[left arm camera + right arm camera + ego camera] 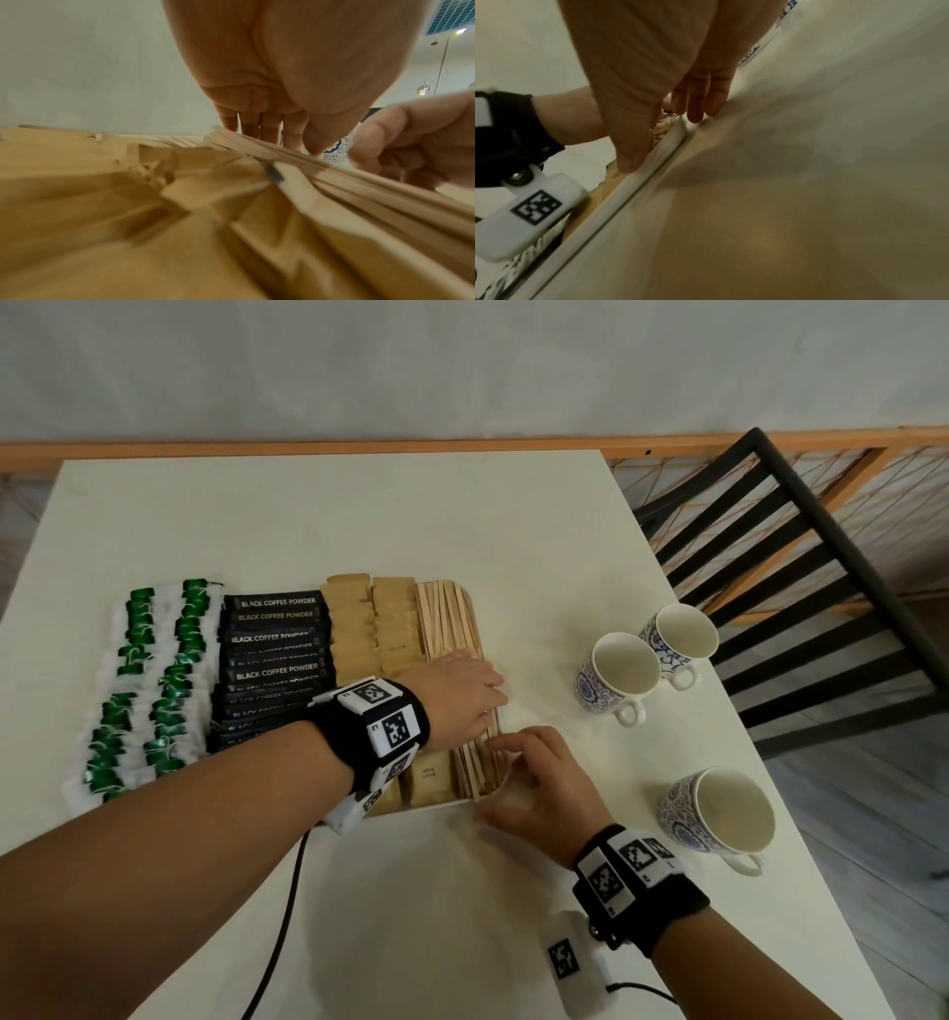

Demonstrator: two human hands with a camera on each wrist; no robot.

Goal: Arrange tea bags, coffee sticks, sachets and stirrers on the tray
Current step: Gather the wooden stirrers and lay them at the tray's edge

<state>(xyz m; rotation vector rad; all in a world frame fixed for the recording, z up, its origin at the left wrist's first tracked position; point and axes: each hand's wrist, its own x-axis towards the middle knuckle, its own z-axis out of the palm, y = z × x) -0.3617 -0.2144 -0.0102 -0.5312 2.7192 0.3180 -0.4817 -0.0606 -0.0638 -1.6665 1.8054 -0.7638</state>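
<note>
The left hand (pixel 457 688) lies flat on the wooden stirrers (pixel 452 629), fingers straight and together, pressing the bundle down at about its middle. The right hand (pixel 539 775) sits just right of the tray (pixel 441 806) at its near right corner, fingers loosely spread and holding nothing; in the right wrist view its thumb touches the tray's pale rim, with the fingertips by the rim farther along. The stirrers run with their long axis away from the person, along the tray's right edge, so they lie directly under the left hand and just left of the right one. I'd judge the next move is squaring the bundle against that rim, with the left hand better placed. The stirrers are thin pale wood strips, slightly fanned. Beside them lie brown sachets (pixel 369 629), then black coffee sticks (pixel 274 639), then green-tagged tea bags (pixel 149 680). Three patterned cups (pixel 621 675) stand well apart on the worktop (pixel 359 516)
</note>
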